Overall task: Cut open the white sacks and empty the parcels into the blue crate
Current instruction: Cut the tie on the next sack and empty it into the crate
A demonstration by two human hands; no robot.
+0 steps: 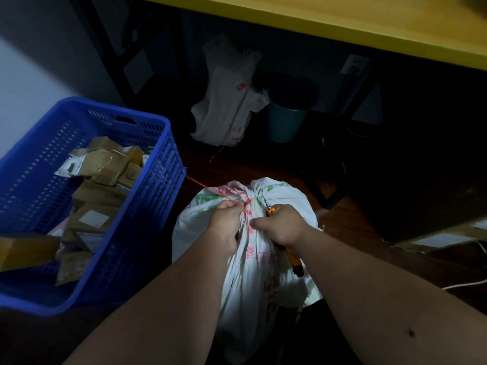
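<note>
The left hand (228, 223) pinches the red string (246, 206) at the tied white sack (253, 259) neck; the right hand (279, 224) grips an orange utility knife (293, 260) just beside. The blue crate (87, 201) sits left.

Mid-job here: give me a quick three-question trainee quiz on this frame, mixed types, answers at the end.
1. True or false: the blue perforated plastic crate already holds brown parcels.
2. Which of the hands grips the orange-handled cutter? A) left B) right
3. Fill in: the tied white woven sack is closed at its neck with a ____ string.

Key: 1 true. 2 B: the right hand holds it; the left hand grips the sack's neck. 3 red.
</note>
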